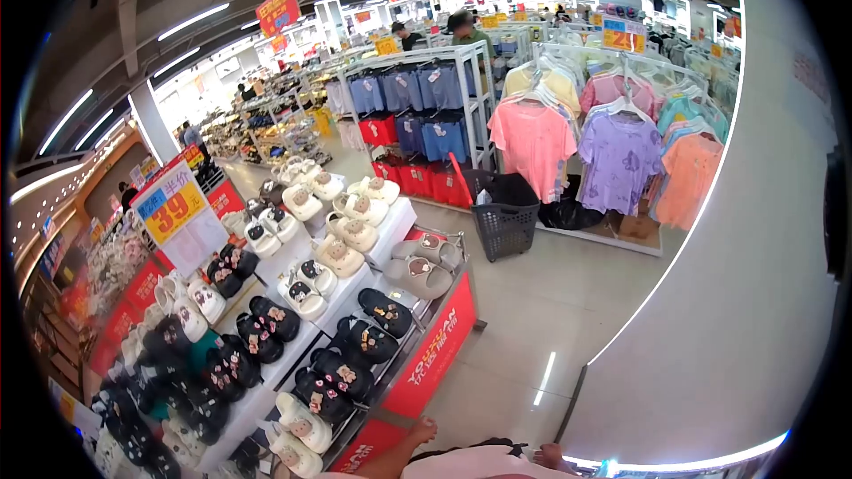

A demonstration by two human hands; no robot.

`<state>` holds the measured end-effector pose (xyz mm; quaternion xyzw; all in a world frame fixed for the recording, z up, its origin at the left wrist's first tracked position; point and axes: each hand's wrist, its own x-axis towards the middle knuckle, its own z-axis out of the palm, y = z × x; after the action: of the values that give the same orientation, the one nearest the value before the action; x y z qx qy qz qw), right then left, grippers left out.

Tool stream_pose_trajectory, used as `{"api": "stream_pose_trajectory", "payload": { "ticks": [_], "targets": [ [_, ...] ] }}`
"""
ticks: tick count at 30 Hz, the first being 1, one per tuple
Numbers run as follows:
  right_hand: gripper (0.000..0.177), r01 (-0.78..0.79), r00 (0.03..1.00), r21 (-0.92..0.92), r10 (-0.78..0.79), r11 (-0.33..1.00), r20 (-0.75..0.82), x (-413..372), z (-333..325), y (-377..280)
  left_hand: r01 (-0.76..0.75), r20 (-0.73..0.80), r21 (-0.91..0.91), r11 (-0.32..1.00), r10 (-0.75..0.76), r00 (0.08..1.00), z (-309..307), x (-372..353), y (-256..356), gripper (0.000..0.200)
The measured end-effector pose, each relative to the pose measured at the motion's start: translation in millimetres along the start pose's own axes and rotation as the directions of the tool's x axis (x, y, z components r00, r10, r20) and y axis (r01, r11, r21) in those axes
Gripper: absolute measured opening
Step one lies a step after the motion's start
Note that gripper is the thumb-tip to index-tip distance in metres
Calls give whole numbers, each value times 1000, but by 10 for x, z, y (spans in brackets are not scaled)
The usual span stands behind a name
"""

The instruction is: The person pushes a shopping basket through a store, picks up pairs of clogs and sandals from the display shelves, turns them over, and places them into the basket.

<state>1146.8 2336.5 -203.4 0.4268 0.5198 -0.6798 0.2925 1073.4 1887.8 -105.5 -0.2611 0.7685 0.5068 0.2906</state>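
Note:
At the bottom edge, my left hand [422,430] hangs beside the red side panel of a shoe display, its fingers loosely curled with nothing visible in them. Closest to it on that display are cream clogs [302,421] and black clogs with small charms [342,372]. My right hand [548,456] is low at the right of my light shirt [466,464], close to the dark lower edge of a large pale panel [683,346]. Its fingers are small and partly hidden here.
A black wheeled shopping basket [506,217] stands in the aisle ahead. Behind it hang T-shirts [621,160] and shorts [426,89] on racks. A price sign [177,213] rises over the shoes. Two people [466,31] are farther back among the racks.

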Motion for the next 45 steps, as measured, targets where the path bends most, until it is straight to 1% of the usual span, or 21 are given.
{"api": "stream_pose_trajectory", "payload": {
  "ticks": [7,8,9,11,13,14,15,16,17,18,20,22,24,27,33,36,38,41,42,44,45],
  "targets": [
    [13,50,999,68,-51,996,5,110,-221,-228,-36,-29,141,989,40,999,115,-181,71,50],
    [11,337,937,-219,-303,916,175,549,-451,14,-36,-48,123,992,42,998,91,-208,57,50],
    [12,378,925,-404,-318,833,210,470,-479,-70,-35,-69,103,994,42,997,74,-208,6,50],
    [17,513,839,-795,-385,323,385,108,-400,-310,-31,-153,97,995,45,987,17,-287,-94,48],
    [22,589,729,-803,-368,-95,578,-139,-345,-434,-65,-203,110,992,86,975,-60,-289,-337,45],
    [25,634,678,-755,-349,-167,646,-254,-288,-473,-90,-227,136,987,120,967,-105,-336,-436,43],
    [38,456,791,-819,-264,-349,552,-63,-196,-492,-112,-248,161,981,150,957,-173,-452,-470,42],
    [34,468,812,-843,-247,-266,529,75,-192,-461,-142,-244,156,977,178,953,-237,-564,-528,40],
    [32,478,856,-878,-244,33,457,355,-197,-388,-240,-297,303,922,331,896,-239,-510,-755,40],
    [32,366,930,-764,-188,532,315,627,-210,-281,-257,-305,275,926,338,891,-319,-820,-673,37],
    [26,93,996,-260,-94,961,9,251,218,-482,-309,-369,181,934,356,859,-459,-1337,-567,29],
    [19,392,917,-547,-265,740,298,-149,591,-863,-323,-409,90,942,331,851,-634,-1795,-478,28],
    [19,274,942,-306,-191,912,277,-136,941,-1011,-354,-498,17,935,315,808,-772,-2222,-440,25],
    [24,431,900,-427,-345,795,267,-697,1748,-1254,-378,-623,-113,919,231,748,-1002,-2796,-381,21],
    [20,748,650,-448,-404,490,644,-1726,3334,-1432,-344,-935,62,937,175,309,-1725,-3489,-533,22],
    [21,890,429,-335,-322,309,844,-2268,4171,-1240,-275,-946,288,917,317,67,-2285,-3404,-897,35],
    [26,971,233,-209,-283,113,930,-2294,4708,-935,-79,-923,375,924,380,60,-2546,-3408,-935,48],
    [37,992,115,-121,-142,-27,983,-2948,5486,-377,99,-949,227,969,197,245,-2571,-3285,-1003,59],
    [41,988,110,-121,-122,-91,986,-3001,5723,-212,60,-943,179,982,153,296,-2534,-3265,-1007,60],
    [50,962,-126,88,-132,-258,983,-2823,6121,81,-4,-918,75,997,70,390,-2480,-3247,-1029,62],
    [51,936,-87,24,-165,-352,982,-2838,6217,206,-30,-942,99,995,103,318,-2428,-3183,-1094,61]
  ]
}}
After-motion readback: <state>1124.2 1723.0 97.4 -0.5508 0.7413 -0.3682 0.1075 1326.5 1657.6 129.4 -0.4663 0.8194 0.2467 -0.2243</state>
